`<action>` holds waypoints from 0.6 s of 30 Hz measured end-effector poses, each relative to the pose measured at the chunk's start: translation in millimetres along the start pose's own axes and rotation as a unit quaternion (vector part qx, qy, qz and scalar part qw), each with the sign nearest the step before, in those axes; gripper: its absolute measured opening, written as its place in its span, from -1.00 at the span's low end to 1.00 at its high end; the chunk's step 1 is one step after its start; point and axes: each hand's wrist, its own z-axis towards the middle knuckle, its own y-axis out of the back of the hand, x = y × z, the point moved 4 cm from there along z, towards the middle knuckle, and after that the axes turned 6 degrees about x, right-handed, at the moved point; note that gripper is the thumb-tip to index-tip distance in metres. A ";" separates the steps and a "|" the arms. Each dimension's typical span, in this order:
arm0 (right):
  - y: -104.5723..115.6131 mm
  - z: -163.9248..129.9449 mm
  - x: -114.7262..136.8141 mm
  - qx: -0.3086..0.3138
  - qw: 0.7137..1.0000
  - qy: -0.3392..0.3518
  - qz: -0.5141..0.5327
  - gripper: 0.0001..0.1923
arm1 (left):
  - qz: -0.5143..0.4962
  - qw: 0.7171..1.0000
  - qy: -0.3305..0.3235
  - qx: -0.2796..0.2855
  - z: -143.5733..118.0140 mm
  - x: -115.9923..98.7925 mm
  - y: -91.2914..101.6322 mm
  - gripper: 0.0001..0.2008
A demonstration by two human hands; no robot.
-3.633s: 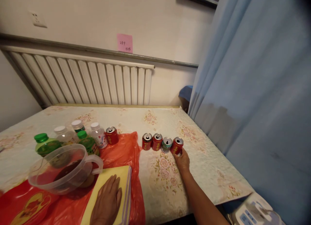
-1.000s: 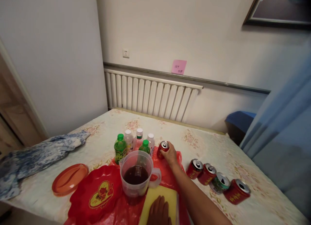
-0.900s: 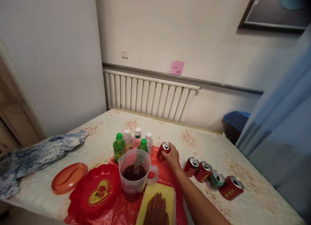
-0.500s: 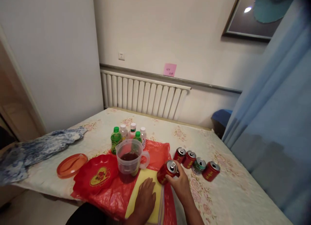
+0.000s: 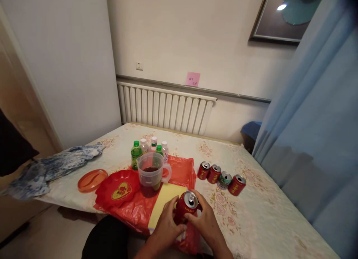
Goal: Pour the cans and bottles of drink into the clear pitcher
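A red drink can (image 5: 185, 209) with a silver top is held close to me above the table's near edge. My left hand (image 5: 166, 227) wraps its left side and my right hand (image 5: 205, 223) grips its right side. Under the hands lie a yellow pad (image 5: 164, 200) and a red plastic bag (image 5: 179, 168). A clear jug (image 5: 151, 171) with dark liquid stands just beyond the pad.
Several cans (image 5: 220, 175) stand in a row to the right on the floral tablecloth (image 5: 260, 210). Small bottles (image 5: 148, 149) cluster behind the jug. A red heart plate (image 5: 119, 183), an orange lid (image 5: 92, 180) and a blue cloth (image 5: 53, 167) lie left. A blue curtain (image 5: 316, 132) hangs right.
My right hand lifted the red can from beside the bottles and brought it toward me. My left hand left the yellow pad and closed on the can too.
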 end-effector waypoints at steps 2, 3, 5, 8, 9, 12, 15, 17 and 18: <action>-2.8 -5.0 8.1 0.013 1.000 -0.006 0.005 -0.27 | -0.005 0.999 -0.032 -0.002 -2.5 -8.2 0.2 -0.17; -3.8 -7.1 11.8 0.018 1.000 -0.007 0.007 -0.26 | -0.007 0.999 -0.040 -0.002 -3.8 -11.2 0.1 -0.20; -4.9 -10.5 18.2 0.028 0.999 -0.007 0.013 -0.26 | -0.007 0.999 -0.040 -0.001 -6.6 -15.6 0.2 -0.24; -3.5 -15.1 23.1 0.036 0.998 -0.014 0.041 -0.27 | -0.003 1.000 -0.029 -0.002 -11.1 -21.1 0.9 -0.26; -2.5 -16.4 23.2 0.040 0.997 -0.019 0.061 -0.27 | -0.002 1.000 -0.027 -0.003 -12.4 -22.5 1.2 -0.27; 0.6 -18.8 20.8 0.063 0.986 -0.025 0.149 -0.39 | -0.007 1.000 -0.027 -0.004 -15.3 -24.5 1.7 -0.25; 4.5 -18.9 16.8 0.063 0.978 -0.024 0.199 -0.57 | -0.016 0.999 -0.036 -0.002 -16.8 -24.6 1.2 -0.21; 5.5 -18.5 14.5 0.054 0.977 -0.028 0.203 -0.60 | -0.016 0.999 -0.049 0.007 -18.0 -25.9 0.3 -0.22; 5.2 -18.3 13.8 0.051 0.977 -0.032 0.205 -0.61 | -0.013 0.998 -0.056 0.013 -18.8 -27.2 -0.3 -0.23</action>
